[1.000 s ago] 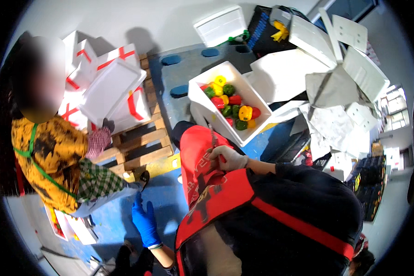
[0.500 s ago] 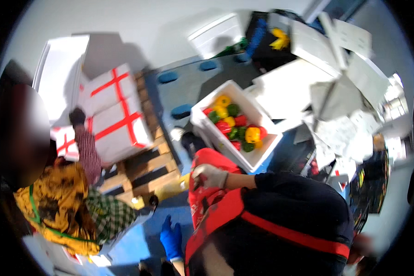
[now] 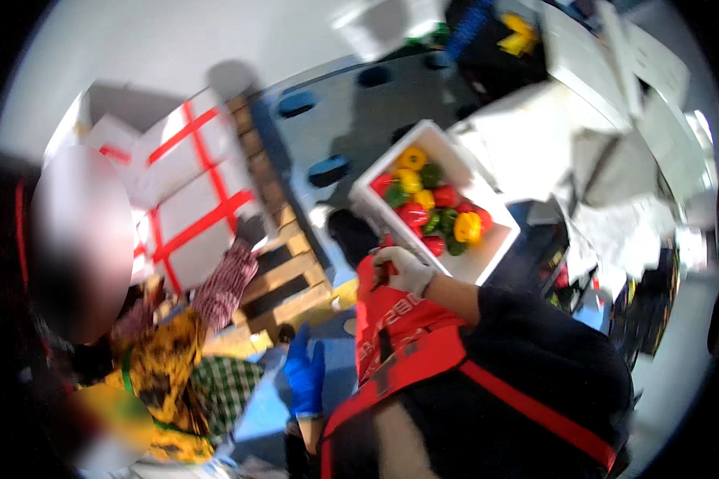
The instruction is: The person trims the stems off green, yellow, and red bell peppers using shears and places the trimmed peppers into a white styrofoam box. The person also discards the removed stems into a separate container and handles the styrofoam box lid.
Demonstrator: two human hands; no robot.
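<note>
In a blue glove, my left hand (image 3: 304, 375) hangs low in front of me, fingers stretched out and holding nothing. My right hand (image 3: 407, 271), white-gloved, has its fingers curled against the front of my red apron (image 3: 399, 319), apparently gripping its fabric. Just beyond the right hand is a white foam box (image 3: 495, 259), uncovered. Inside it lie several bell peppers (image 3: 426, 209) in red, yellow and dark green. Blur softens the fingers' detail.
At left, a co-worker in a yellow patterned apron (image 3: 160, 359) has a dark-gloved hand (image 3: 252, 229) at white boxes with red tape (image 3: 192, 243) on a wooden pallet (image 3: 284, 279). White foam boxes and lids (image 3: 527, 132) pile up at right. A blue slotted platform (image 3: 347, 112) lies ahead.
The view has shifted. The co-worker's dark-gloved hand has moved rightward and nearer along the taped boxes, and the tall white panel behind is mostly out of sight. My right hand stays at the apron.
</note>
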